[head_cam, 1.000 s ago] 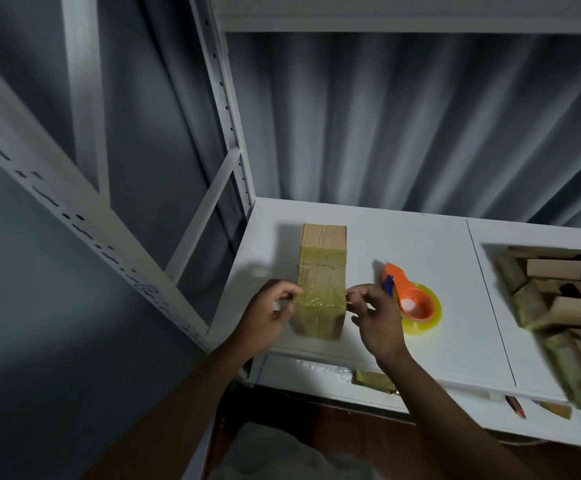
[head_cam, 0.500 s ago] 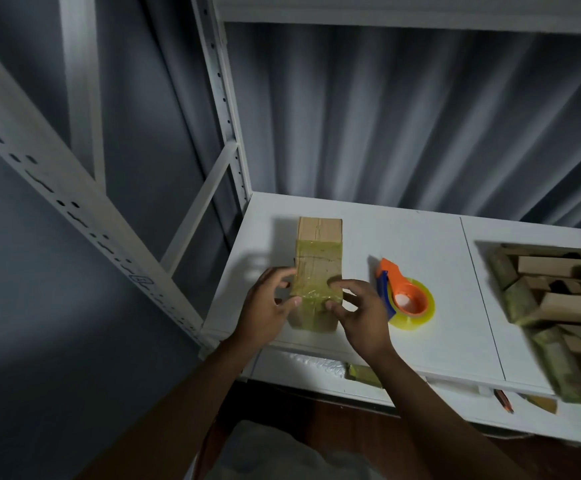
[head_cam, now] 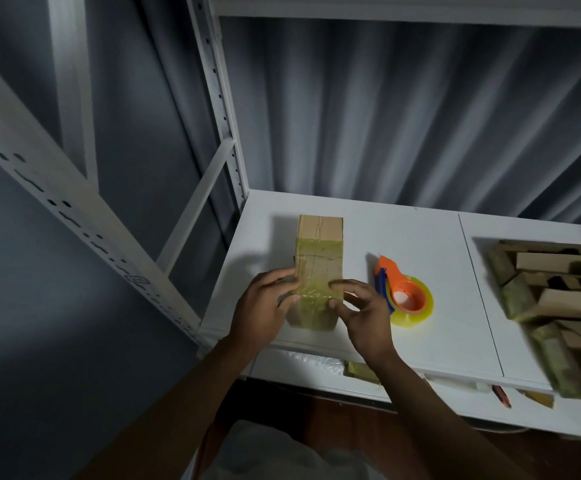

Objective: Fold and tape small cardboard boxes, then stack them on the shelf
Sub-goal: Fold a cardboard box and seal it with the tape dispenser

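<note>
A small cardboard box (head_cam: 318, 258) wrapped with bands of yellowish tape lies on the white shelf board (head_cam: 368, 223) near its front left. My left hand (head_cam: 265, 306) grips the box's near left side, thumb on the tape band. My right hand (head_cam: 361, 313) holds the near right side, fingers curled onto the taped top edge. An orange tape dispenser (head_cam: 405, 294) with a yellow roll lies on the board just right of my right hand.
A pile of taped cardboard boxes (head_cam: 555, 299) fills the right part of the shelf. White perforated uprights (head_cam: 220, 109) and a diagonal brace stand at the left. A grey curtain hangs behind. A lower shelf (head_cam: 316, 365) holds small items.
My right hand moved left from beside the dispenser onto the box's near right edge. Both hands now close in on the near tape band. The camera view dropped slightly.
</note>
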